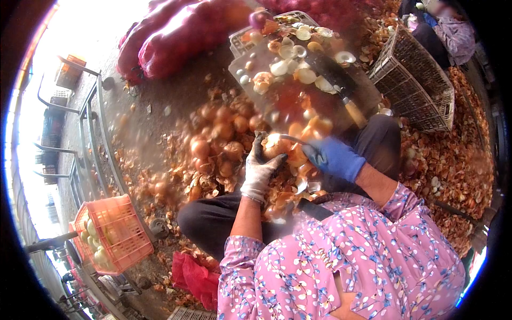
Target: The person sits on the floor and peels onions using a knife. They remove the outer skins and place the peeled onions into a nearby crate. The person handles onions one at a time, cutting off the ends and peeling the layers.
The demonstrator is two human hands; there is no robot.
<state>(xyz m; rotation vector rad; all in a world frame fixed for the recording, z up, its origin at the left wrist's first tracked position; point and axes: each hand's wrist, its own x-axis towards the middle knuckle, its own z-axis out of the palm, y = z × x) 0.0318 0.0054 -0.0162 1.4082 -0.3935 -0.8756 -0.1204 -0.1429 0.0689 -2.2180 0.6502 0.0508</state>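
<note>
My left hand (260, 170), in a white glove with dark fingers, grips a brown onion (273, 146) above my lap. In a blue glove, my right hand (334, 157) is closed on a tool whose thin curved metal part (293, 139) reaches to the onion's upper right side; its handle is hidden in the fist. Loose brown onions (224, 130) lie in a pile ahead of my left hand. Beyond my hands is a board (260, 60) with cut onion pieces and skins, and on it lies a cleaver with a dark blade (332, 74) and wooden handle (354, 113).
Red mesh sacks (176, 44) lie at the back. An empty plastic crate (414, 84) tilts at the right, near a seated person (456, 36). At the left are metal trolley frames (94, 120) and an orange crate (120, 232) holding peeled onions. Onion skins (452, 176) cover the ground.
</note>
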